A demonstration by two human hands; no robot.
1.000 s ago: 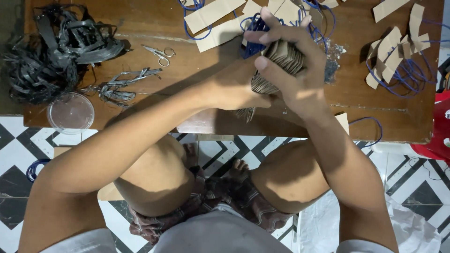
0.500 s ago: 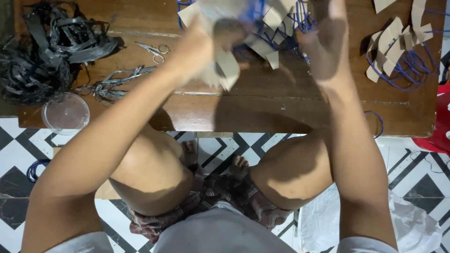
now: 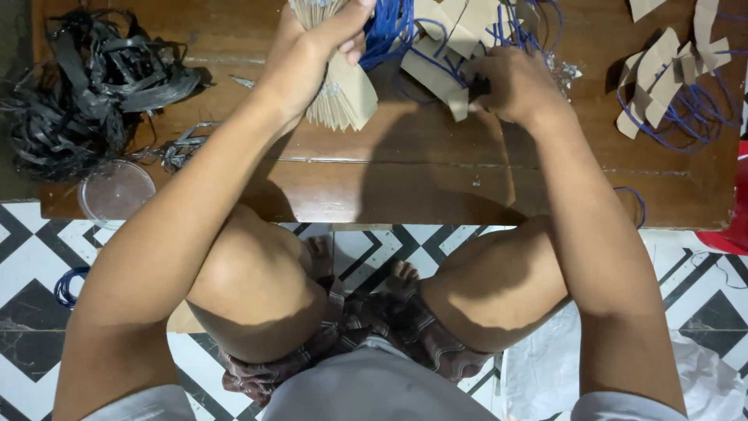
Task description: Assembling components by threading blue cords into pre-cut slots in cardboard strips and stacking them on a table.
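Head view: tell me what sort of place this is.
Probably a home craft spot: a low wooden table on a black-and-white tiled floor, strewn with brown card tags, blue cord and black strips.

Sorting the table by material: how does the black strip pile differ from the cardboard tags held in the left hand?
The black strip pile is dark, tangled and loose on the table's far left; the cardboard tags are tan, flat and stacked neatly. The pile lies untouched, while the left hand grips the tags. Both sit over the wooden table.
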